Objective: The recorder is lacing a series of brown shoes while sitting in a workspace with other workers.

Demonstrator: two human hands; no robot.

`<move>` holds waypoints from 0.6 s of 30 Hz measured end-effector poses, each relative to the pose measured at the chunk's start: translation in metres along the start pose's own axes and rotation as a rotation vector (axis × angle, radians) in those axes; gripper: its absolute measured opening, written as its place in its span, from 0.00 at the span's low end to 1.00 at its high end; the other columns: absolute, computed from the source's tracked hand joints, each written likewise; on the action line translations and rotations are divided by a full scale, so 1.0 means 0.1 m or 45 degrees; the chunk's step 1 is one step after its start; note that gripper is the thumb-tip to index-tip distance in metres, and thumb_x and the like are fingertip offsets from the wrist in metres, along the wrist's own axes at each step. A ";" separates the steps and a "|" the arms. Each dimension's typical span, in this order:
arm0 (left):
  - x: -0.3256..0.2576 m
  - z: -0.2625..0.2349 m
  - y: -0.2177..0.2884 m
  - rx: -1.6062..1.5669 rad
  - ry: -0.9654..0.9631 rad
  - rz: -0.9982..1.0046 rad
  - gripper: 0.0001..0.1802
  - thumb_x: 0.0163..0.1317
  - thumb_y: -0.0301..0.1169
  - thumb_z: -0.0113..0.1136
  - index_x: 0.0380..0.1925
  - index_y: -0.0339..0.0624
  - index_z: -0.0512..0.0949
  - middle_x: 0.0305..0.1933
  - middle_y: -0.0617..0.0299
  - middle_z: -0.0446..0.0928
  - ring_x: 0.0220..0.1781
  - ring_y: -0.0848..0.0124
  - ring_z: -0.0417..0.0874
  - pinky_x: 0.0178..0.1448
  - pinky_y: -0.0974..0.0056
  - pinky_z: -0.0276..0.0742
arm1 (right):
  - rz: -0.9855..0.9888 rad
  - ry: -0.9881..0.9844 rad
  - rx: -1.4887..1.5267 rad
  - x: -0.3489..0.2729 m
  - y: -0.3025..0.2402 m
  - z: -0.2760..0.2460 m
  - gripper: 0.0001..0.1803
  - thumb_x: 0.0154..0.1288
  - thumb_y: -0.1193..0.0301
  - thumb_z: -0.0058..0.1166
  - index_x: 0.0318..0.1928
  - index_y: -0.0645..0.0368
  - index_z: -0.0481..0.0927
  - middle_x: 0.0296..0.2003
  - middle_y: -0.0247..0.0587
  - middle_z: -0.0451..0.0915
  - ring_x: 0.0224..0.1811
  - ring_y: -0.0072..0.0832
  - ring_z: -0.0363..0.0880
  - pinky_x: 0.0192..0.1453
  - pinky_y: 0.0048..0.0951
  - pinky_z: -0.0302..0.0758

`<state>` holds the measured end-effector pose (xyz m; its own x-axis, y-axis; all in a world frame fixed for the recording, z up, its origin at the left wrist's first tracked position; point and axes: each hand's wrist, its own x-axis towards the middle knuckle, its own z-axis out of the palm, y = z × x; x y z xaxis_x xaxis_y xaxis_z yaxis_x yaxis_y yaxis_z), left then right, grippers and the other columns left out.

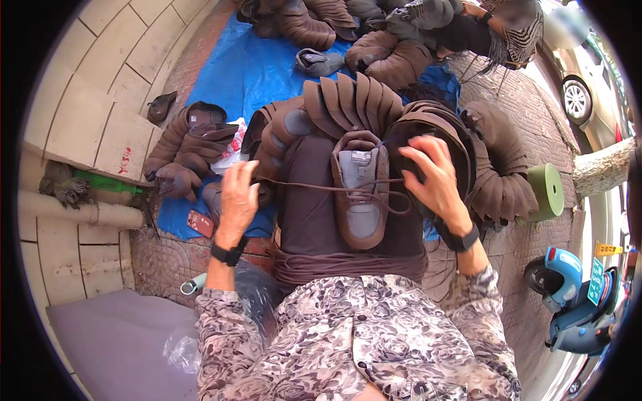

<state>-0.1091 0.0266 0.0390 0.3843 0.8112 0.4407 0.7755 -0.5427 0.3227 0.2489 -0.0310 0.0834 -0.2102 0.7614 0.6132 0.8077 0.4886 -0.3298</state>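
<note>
A brown shoe upper (362,230) with a grey tongue lies across my lap, its toe end towards me. Its brown shoelace (294,182) stretches out to both sides. To the left of the shoe, my left hand (239,200) is closed on one end of the lace. On the right, my right hand (436,177) pinches the lace close beside the shoe, and a loose loop hangs below it. More brown laces (348,266) lie bundled across my lap on the near side of the shoe.
Stacked brown shoe uppers (351,103) curve around my knees, with more on the blue tarp (257,73). A red phone-like object (200,223) lies left. A green roll (547,192), a blue scooter (568,287) and another person (471,37) are at right.
</note>
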 end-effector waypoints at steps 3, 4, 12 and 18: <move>0.14 0.25 0.51 -0.592 -0.103 -0.058 0.18 0.52 0.19 0.56 0.45 0.36 0.73 0.43 0.51 0.75 0.45 0.59 0.78 0.51 0.60 0.74 | 0.016 -0.326 0.060 -0.49 -0.17 -0.08 0.29 0.37 0.75 0.64 0.47 0.57 0.75 0.39 0.39 0.74 0.46 0.37 0.70 0.48 0.37 0.68; 0.17 0.38 0.62 -0.624 -0.125 0.055 0.17 0.53 0.20 0.57 0.45 0.36 0.73 0.41 0.52 0.76 0.45 0.58 0.78 0.50 0.60 0.74 | 0.017 -0.428 0.028 -0.57 -0.30 -0.03 0.33 0.38 0.74 0.64 0.51 0.56 0.72 0.38 0.38 0.74 0.46 0.36 0.70 0.49 0.37 0.67; 0.32 0.67 0.87 -0.885 -0.420 -0.049 0.12 0.54 0.25 0.61 0.37 0.39 0.70 0.22 0.61 0.73 0.23 0.68 0.74 0.30 0.68 0.68 | 1.073 -0.146 1.469 -0.48 -0.52 0.00 0.29 0.58 0.76 0.55 0.60 0.63 0.62 0.34 0.35 0.72 0.28 0.17 0.72 0.42 0.20 0.71; 0.22 0.51 0.54 -1.525 -0.521 -0.566 0.11 0.56 0.23 0.60 0.38 0.44 0.70 0.23 0.72 0.69 0.21 0.85 0.67 0.24 0.79 0.61 | 1.254 -0.037 1.710 -0.61 -0.12 0.30 0.18 0.61 0.73 0.54 0.51 0.64 0.72 0.28 0.32 0.75 0.25 0.15 0.69 0.41 0.17 0.70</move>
<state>-0.0337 0.0261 0.0230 0.5003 0.8595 -0.1048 0.0405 0.0977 0.9944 0.2355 -0.0703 0.0288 0.0364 0.9795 -0.1980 -0.3851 -0.1691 -0.9073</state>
